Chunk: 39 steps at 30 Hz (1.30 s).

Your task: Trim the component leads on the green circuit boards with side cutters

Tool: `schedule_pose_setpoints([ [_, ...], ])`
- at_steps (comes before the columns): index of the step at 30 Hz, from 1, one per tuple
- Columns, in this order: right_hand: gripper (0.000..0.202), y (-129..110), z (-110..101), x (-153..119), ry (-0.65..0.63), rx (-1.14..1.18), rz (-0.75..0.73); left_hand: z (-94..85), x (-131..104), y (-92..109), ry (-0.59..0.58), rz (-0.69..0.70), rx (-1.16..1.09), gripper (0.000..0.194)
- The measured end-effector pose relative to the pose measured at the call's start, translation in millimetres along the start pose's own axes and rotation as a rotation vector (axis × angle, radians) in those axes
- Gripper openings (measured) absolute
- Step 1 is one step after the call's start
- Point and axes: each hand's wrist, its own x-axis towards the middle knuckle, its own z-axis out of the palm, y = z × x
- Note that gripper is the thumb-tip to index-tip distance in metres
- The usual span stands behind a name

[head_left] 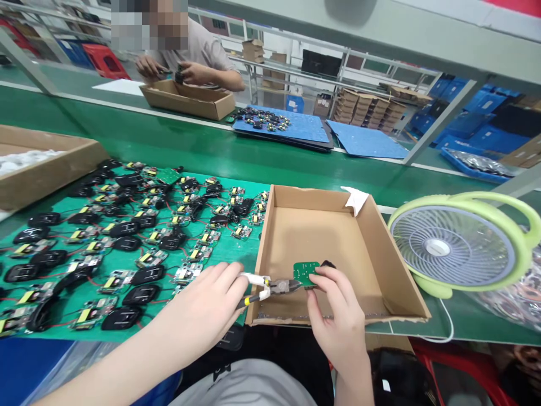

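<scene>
My left hand (220, 293) is closed round the handles of a pair of cutting pliers (281, 286), whose grips are white, black and yellow. The plier jaws reach the left edge of a green circuit board (305, 273). Pinching that board at its right side is my right hand (336, 304); a dark piece shows behind the fingers. Both hands are above the near part of a shallow cardboard box (321, 234). Whether the jaws are closed on anything at the board's edge, I cannot tell.
Many wired boards with black casings (127, 228) cover the green mat at left. A cardboard box of white pieces (46, 175) stands far left. On the right is a green fan (452, 248). Across the bench, a person (203, 56) works over another box (190, 101) beside blue sheets (296, 129).
</scene>
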Motion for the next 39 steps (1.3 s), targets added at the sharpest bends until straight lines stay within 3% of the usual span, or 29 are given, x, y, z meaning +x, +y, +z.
schedule_pose_setpoints([
  [20, 0.021, 0, 1, -2, 0.004, -0.022, -0.027, -14.0, 7, 2, -0.015, 0.019, 0.232, 0.008],
  [26, 0.021, -1, 1, -3, 0.022, -0.018, -0.035, -20.4, 7, 1, -0.030, 0.018, 0.220, 0.003],
  [39, 0.022, -1, 1, 0, 0.039, -0.012, -0.027, -20.5, 15, -5, -0.030, 0.060, 0.187, 0.010],
])
